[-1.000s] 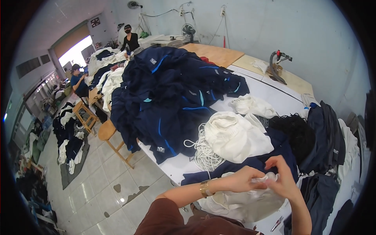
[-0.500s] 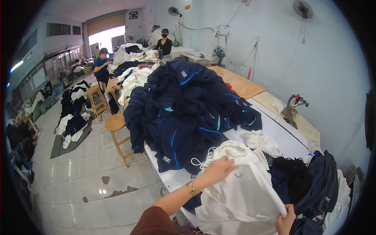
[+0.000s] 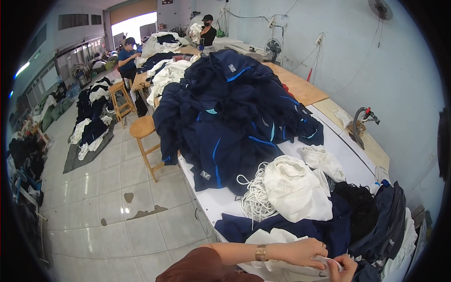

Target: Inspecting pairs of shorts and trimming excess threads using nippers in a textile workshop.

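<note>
My left hand, a gold watch on its wrist, is closed on the edge of a white garment low in the view. My right hand pinches the same edge right beside it, fingertips nearly meeting. A rolled bit of the white fabric shows between the two hands. Most of this garment hangs under my left forearm or is cut off by the lower rim. Just beyond lie another white garment with a gathered waistband, a tangle of white cord and navy cloth.
A big heap of navy garments with blue trim covers the table's middle. Black cords and dark garments lie at the right. Wooden stools stand left of the table. Two people work at the far end. A hose-like tool sits by the wall.
Both hands have come together at the garment's edge, my left hand moving right and nearer. The white garment has been drawn toward me, uncovering the cord and navy cloth. The view has shifted slightly.
</note>
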{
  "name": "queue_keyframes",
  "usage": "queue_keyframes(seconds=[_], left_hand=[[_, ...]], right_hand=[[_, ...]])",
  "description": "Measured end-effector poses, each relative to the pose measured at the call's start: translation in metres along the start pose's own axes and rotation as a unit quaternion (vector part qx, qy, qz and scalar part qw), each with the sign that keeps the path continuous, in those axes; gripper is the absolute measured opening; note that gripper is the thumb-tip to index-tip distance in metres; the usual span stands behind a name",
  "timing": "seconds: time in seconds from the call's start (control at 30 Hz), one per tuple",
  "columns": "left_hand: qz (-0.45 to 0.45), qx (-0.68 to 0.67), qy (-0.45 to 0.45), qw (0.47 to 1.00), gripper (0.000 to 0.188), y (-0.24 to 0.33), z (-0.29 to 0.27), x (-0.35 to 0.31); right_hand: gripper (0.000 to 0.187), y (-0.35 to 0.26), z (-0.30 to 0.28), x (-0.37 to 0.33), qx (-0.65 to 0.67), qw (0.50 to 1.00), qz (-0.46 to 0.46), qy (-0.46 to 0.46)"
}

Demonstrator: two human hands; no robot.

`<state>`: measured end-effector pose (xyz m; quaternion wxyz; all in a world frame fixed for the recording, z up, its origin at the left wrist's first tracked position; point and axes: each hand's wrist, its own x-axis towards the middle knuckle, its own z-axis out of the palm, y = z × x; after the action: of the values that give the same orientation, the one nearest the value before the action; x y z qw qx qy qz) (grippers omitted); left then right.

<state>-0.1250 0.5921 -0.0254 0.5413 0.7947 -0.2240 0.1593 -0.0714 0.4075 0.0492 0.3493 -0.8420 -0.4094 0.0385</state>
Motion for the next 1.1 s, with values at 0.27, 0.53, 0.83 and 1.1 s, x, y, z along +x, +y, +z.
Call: queue_keyframes(seconds=[0.27, 0.53, 0.83, 1.1], left_hand=[[-0.115, -0.164, -0.103, 0.974, 0.038, -0.018, -0.017, -0.037], [-0.088, -0.097, -0.054, 0.99, 0.038, -0.019, 0.002, -0.038], [-0.164, -0.09, -0.005, 0.982, 0.039, -0.023, -0.024, -0.049], [-0.172, -0.203, -0.056, 0.962, 0.034, -0.029, -0.014, -0.046]], right_hand=[[0.011, 0.01, -0.02, 0.002, 0.041, 0.998, 0.02, -0.046], [0.036, -0.009, 0.021, 0.02, 0.188, 0.953, 0.01, -0.237], [0.014, 0.021, -0.034, 0.013, 0.218, 0.97, 0.07, -0.085], [0.007, 0.025, -0.01, 0.007, 0.253, 0.956, 0.061, -0.135]])
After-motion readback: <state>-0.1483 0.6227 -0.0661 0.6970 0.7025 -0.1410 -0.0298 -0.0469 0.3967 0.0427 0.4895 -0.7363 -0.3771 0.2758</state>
